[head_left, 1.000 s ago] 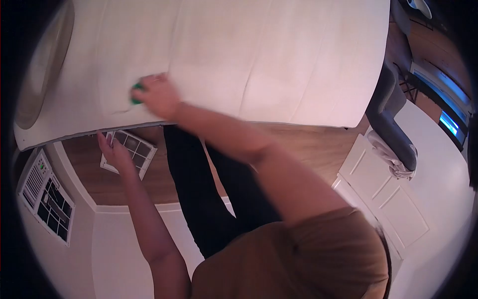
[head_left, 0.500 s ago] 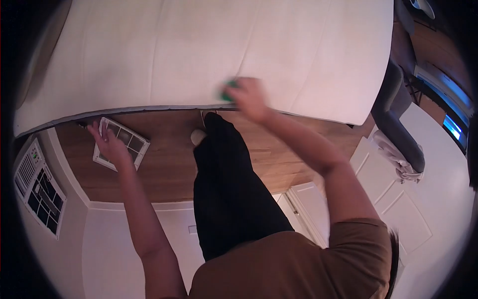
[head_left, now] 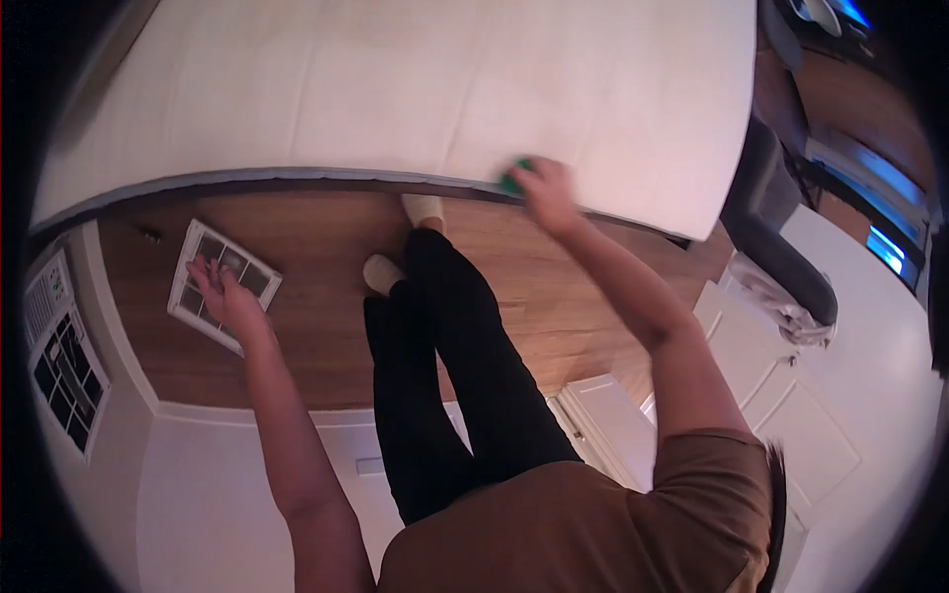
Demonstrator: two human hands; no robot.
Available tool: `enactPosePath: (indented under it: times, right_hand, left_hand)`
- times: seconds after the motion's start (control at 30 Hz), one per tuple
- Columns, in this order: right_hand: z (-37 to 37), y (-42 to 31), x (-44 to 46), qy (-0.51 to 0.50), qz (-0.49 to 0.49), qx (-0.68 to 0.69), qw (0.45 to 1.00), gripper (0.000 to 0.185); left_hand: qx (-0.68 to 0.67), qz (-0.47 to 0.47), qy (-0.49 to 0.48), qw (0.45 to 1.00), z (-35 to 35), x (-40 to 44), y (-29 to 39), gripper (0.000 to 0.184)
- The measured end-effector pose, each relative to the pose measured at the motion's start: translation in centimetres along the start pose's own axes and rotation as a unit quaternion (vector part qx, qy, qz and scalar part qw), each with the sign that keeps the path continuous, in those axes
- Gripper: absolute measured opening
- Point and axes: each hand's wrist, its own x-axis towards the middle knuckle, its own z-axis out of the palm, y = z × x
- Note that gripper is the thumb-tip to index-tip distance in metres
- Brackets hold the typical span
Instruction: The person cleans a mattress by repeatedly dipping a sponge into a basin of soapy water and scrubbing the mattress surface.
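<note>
My right hand [head_left: 551, 198] is closed around a small green object [head_left: 513, 180], whose exact kind I cannot make out. It is at the near edge of a wide off-white mattress [head_left: 336, 94], with the green object against the fabric. On the left, my left hand [head_left: 233, 301] is held out with its fingers apart and nothing in it. Behind that hand, in this view, a white gridded frame [head_left: 271, 287] lies on the wooden floor, partly covered by the hand. I cannot tell how far above the frame the hand is.
My slippered feet [head_left: 384, 274] stand on the wood floor [head_left: 316, 346] beside the mattress. A white unit with dark panes [head_left: 69, 381] is at the left wall. To the right are a grey upholstered piece [head_left: 776, 252], bunched pale cloth [head_left: 781, 308] and a white panelled door [head_left: 803, 425].
My right hand has moved rightward along the mattress edge with the green object. My left hand is lower in view. The view has shifted, and both slippers show more fully.
</note>
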Motion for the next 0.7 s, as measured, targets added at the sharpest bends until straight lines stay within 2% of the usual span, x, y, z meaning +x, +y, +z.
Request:
enactPosePath:
  times: [0.07, 0.1, 0.17, 0.27, 0.33, 0.4, 0.43, 0.47, 0.57, 0.63, 0.7]
  right_hand:
    - [3.8, -8.0, 9.0, 0.037, -0.072, 0.125, 0.989, 0.036]
    - [5.3, -12.4, 13.9, 0.08, -0.113, 0.127, 0.982, 0.032]
    - [6.8, -19.5, 20.5, 0.098, -0.102, 0.125, 0.982, 0.03]
    - [5.1, -18.3, 18.9, 0.081, -0.118, 0.123, 0.982, 0.028]
    - [3.2, -9.5, 10.8, 0.041, -0.107, 0.136, 0.984, 0.036]
    - [0.4, 1.4, -0.6, -0.026, -0.085, 0.033, 0.996, 0.043]
    - [-2.2, 5.7, -5.7, -0.111, -0.007, -0.002, 0.994, 0.042]
    - [-5.2, 8.1, -9.5, -0.145, 0.068, -0.037, 0.986, 0.04]
    - [-4.3, 8.3, -8.7, -0.107, 0.045, 0.007, 0.993, 0.038]
    - [1.1, 2.2, -0.1, 0.008, -0.099, 0.108, 0.989, 0.033]
    - [2.6, -6.4, 10.5, 0.053, -0.119, 0.142, 0.981, 0.032]
  left_hand:
    - [-0.018, -0.028, -0.025, 0.999, 0.9, -1.6, -0.6, 0.058]
    - [-0.017, -0.021, -0.026, 0.999, 1.9, -2.3, -1.1, 0.058]
    - [-0.039, -0.022, -0.08, 0.996, 4.3, -3.9, -1.3, 0.055]
    - [-0.034, -0.056, -0.086, 0.994, 7.2, -5.5, 0.5, 0.055]
    - [-0.051, -0.066, -0.083, 0.993, 9.2, -6.7, 1.0, 0.055]
    - [-0.065, -0.074, -0.077, 0.992, 10.7, -7.5, 0.6, 0.055]
    - [-0.074, -0.074, -0.077, 0.991, 11.3, -8.1, -0.1, 0.055]
    - [-0.085, -0.073, -0.075, 0.991, 12.0, -8.5, -0.6, 0.055]
    - [-0.066, -0.101, -0.068, 0.99, 13.6, -11.1, -0.3, 0.055]
    - [-0.068, -0.117, -0.069, 0.988, 14.8, -13.0, 0.4, 0.055]
    - [-0.07, -0.126, -0.06, 0.988, 15.3, -13.4, 0.4, 0.055]
